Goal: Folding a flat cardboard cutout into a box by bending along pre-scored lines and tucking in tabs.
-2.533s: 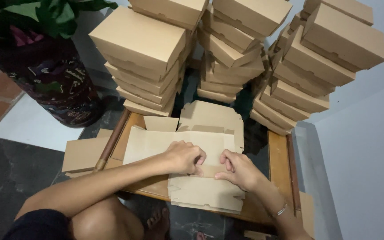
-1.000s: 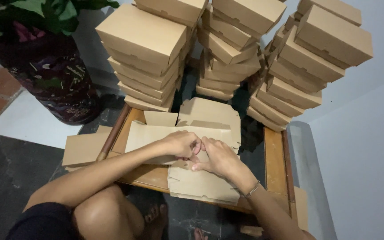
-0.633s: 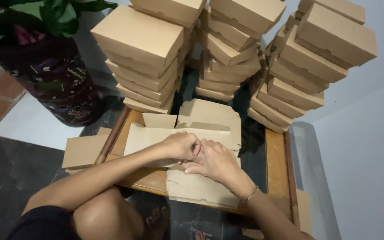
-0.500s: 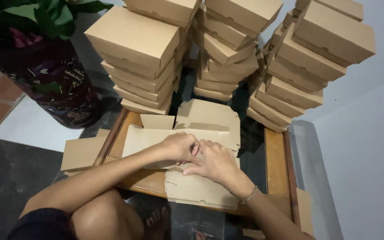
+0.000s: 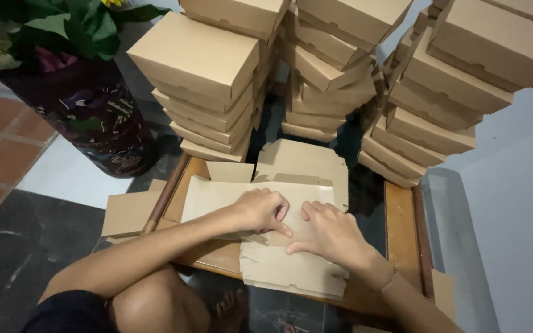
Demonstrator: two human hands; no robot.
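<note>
A flat brown cardboard box blank (image 5: 217, 196) lies unfolded on a low wooden table (image 5: 400, 229) in front of me. My left hand (image 5: 261, 210) presses on the middle of the blank, fingers curled and index finger stretched along a crease. My right hand (image 5: 327, 231) rests flat beside it, fingers pointing left and touching the same crease. The near flap of the blank (image 5: 291, 270) hangs over the table's front edge. More flat blanks (image 5: 306, 161) lie under and behind it.
Three tall stacks of folded brown boxes stand behind the table: left (image 5: 208, 92), middle (image 5: 328, 68), right (image 5: 445, 98). A dark patterned vase with plants (image 5: 87, 105) stands at the left. A loose cardboard piece (image 5: 129, 213) lies left of the table. My knee (image 5: 155, 302) is below.
My hands have drawn close together at the middle of the blank and now press along the crease; the view shifted slightly.
</note>
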